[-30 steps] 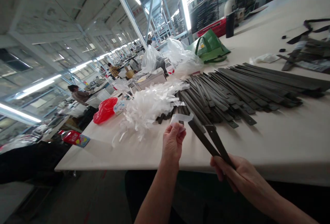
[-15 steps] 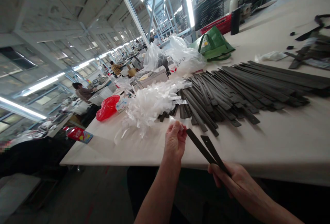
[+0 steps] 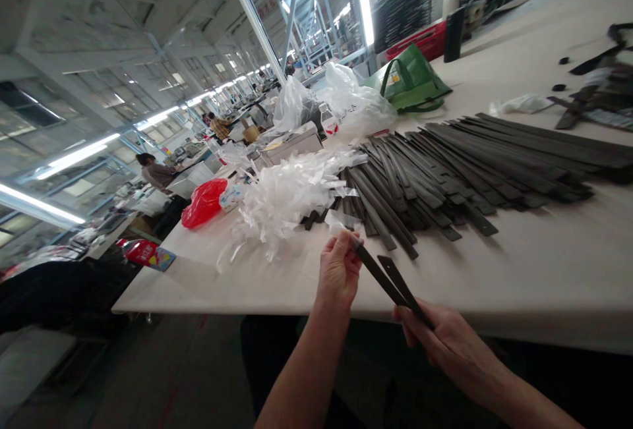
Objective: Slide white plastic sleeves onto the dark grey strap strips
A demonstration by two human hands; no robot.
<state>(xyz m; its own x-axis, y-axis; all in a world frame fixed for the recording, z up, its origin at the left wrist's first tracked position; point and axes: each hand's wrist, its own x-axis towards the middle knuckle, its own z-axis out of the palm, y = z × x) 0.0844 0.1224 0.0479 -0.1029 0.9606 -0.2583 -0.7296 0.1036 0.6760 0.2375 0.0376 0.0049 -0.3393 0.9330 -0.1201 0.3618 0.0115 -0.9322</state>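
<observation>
At the table's front edge my left hand (image 3: 340, 267) pinches a small clear plastic sleeve (image 3: 342, 220) between thumb and fingers. The end of one dark flat strap (image 3: 378, 271) meets the plastic at those fingertips; whether it sits inside is hard to see. My right hand (image 3: 440, 333) is closed round this strap and a second dark strap (image 3: 394, 272), whose free end with a small hole points away from me. Just beyond my hands lies a spread pile of similar dark straps (image 3: 445, 172). Left of the pile is a heap of white, translucent plastic strips (image 3: 281, 201).
A red plastic bag (image 3: 204, 203) and a red-labelled bottle (image 3: 147, 254) lie at the table's left. Clear plastic bags (image 3: 353, 99) and a green bag (image 3: 413, 80) stand behind the pile. More dark pieces (image 3: 601, 96) lie far right. A person (image 3: 157, 172) sits in the background.
The straps in my right hand have moved slightly left, bringing one strap's end against the plastic at my left fingertips. The view has shifted a little.
</observation>
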